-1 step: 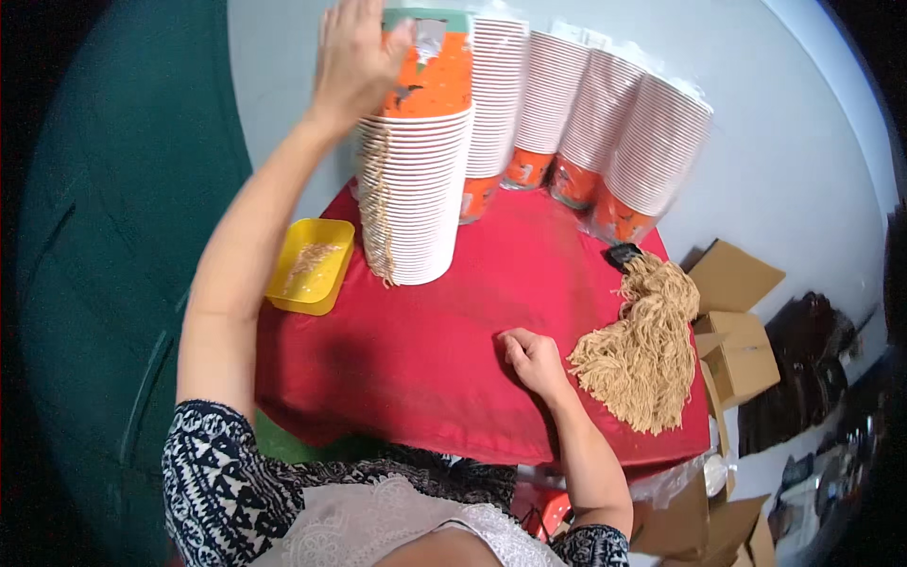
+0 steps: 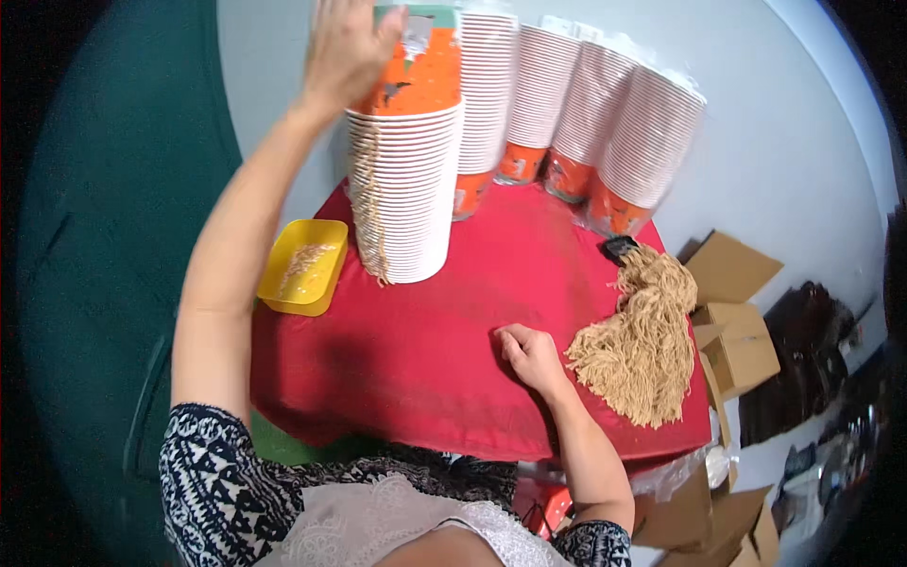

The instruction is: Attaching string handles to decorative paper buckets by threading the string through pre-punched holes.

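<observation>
A tall stack of nested paper buckets (image 2: pixel 408 203) stands upside down at the far left of the red-covered table. Its top bucket is orange with a printed pattern, and white rims show below. Tan cord pieces (image 2: pixel 370 203) run in a line down the stack's left side. My left hand (image 2: pixel 345 52) is at the stack's upper left, thumb spread from the fingers; the fingertips run out of view at the top. On the cloth lies my right hand (image 2: pixel 531 359), its fingers curled in with nothing visible in them. Beside it spreads a bundle of tan cords (image 2: pixel 647 350).
A yellow tray (image 2: pixel 326 293) with small pale bits sits left of the stack. Several plastic-wrapped bucket stacks (image 2: pixel 647 142) line the back edge by the wall. A black object (image 2: pixel 619 249) touches the bundle's top. Cardboard boxes (image 2: pixel 742 350) stand right of the table (image 2: pixel 425 378).
The whole scene sits slightly farther left and higher in the picture. Both hands keep about the same place relative to the stack and the table.
</observation>
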Action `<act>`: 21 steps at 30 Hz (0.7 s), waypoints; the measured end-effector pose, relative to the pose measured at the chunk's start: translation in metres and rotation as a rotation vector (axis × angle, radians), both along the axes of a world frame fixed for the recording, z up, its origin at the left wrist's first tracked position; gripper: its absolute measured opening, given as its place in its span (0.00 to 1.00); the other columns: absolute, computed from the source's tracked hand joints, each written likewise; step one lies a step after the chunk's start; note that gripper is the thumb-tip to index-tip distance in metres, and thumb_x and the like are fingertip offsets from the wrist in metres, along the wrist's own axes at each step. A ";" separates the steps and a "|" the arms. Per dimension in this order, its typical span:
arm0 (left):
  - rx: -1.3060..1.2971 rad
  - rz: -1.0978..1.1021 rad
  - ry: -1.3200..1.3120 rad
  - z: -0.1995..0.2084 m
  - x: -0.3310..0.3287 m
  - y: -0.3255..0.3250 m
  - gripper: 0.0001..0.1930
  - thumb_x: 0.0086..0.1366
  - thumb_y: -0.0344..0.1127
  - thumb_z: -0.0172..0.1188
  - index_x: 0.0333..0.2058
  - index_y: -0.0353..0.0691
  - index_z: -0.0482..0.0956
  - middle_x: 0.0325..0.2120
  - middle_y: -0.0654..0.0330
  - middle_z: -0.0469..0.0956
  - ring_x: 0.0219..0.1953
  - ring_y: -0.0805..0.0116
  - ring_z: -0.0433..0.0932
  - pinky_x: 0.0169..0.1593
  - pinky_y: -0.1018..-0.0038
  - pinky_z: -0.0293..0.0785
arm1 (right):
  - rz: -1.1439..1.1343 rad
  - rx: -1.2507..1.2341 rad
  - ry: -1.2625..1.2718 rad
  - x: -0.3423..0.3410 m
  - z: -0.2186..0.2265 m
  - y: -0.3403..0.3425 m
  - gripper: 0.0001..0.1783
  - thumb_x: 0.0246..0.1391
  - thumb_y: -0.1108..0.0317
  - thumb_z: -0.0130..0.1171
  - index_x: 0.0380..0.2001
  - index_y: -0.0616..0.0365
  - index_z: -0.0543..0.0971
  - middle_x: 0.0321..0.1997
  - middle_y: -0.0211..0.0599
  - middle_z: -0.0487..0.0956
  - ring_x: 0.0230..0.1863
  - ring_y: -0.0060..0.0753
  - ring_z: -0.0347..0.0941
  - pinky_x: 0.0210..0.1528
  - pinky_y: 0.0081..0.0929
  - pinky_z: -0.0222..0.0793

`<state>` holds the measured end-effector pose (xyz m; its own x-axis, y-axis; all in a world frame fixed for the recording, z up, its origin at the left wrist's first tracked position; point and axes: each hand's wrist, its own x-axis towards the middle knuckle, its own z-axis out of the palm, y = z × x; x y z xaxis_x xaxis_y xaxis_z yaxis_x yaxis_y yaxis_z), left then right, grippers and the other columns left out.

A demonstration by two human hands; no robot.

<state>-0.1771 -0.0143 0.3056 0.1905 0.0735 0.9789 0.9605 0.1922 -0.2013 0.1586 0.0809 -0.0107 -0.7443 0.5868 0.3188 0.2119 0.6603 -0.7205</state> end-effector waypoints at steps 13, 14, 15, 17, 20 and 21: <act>-0.269 0.227 0.165 0.017 -0.046 0.047 0.18 0.71 0.48 0.48 0.57 0.58 0.72 0.44 0.57 0.81 0.40 0.49 0.81 0.41 0.58 0.75 | 0.009 0.153 -0.038 0.004 0.002 0.004 0.14 0.59 0.60 0.52 0.31 0.57 0.81 0.31 0.53 0.81 0.37 0.59 0.78 0.41 0.53 0.73; -0.304 0.305 -0.029 0.023 -0.048 0.038 0.19 0.72 0.51 0.46 0.57 0.57 0.73 0.45 0.57 0.81 0.41 0.50 0.81 0.42 0.59 0.76 | 0.039 0.170 -0.026 0.000 0.004 0.002 0.14 0.59 0.60 0.52 0.30 0.58 0.80 0.31 0.53 0.81 0.36 0.59 0.78 0.40 0.54 0.73; -0.345 0.366 -0.226 0.026 -0.049 0.037 0.20 0.72 0.53 0.44 0.56 0.57 0.74 0.46 0.58 0.81 0.43 0.50 0.81 0.44 0.60 0.76 | 0.050 0.182 -0.023 -0.002 0.003 0.002 0.14 0.58 0.61 0.52 0.29 0.58 0.80 0.30 0.53 0.81 0.36 0.59 0.78 0.40 0.55 0.73; -0.304 0.348 -0.029 0.022 -0.060 0.039 0.26 0.71 0.62 0.40 0.53 0.56 0.78 0.46 0.58 0.81 0.45 0.49 0.80 0.48 0.62 0.74 | 0.041 0.209 -0.012 -0.003 0.003 0.003 0.13 0.57 0.62 0.51 0.27 0.59 0.79 0.28 0.53 0.80 0.34 0.59 0.78 0.39 0.55 0.73; -0.275 0.271 -0.160 0.025 -0.092 0.051 0.30 0.69 0.66 0.38 0.51 0.54 0.81 0.46 0.56 0.82 0.46 0.52 0.80 0.50 0.63 0.73 | 0.032 0.328 0.146 0.003 0.012 0.001 0.11 0.55 0.65 0.54 0.25 0.60 0.77 0.24 0.52 0.78 0.31 0.58 0.77 0.34 0.53 0.72; -0.265 0.327 -0.142 0.024 -0.100 0.050 0.30 0.69 0.65 0.39 0.51 0.53 0.81 0.46 0.56 0.82 0.47 0.54 0.80 0.50 0.64 0.73 | 0.030 0.417 0.219 0.008 0.026 -0.002 0.10 0.55 0.66 0.55 0.25 0.61 0.76 0.24 0.51 0.78 0.29 0.58 0.77 0.33 0.51 0.72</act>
<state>-0.2769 0.0360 0.3300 -0.0196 0.3594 0.9330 0.8795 0.4501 -0.1549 0.1663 0.0785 0.0152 -0.6480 0.3548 0.6740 0.0615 0.9064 -0.4180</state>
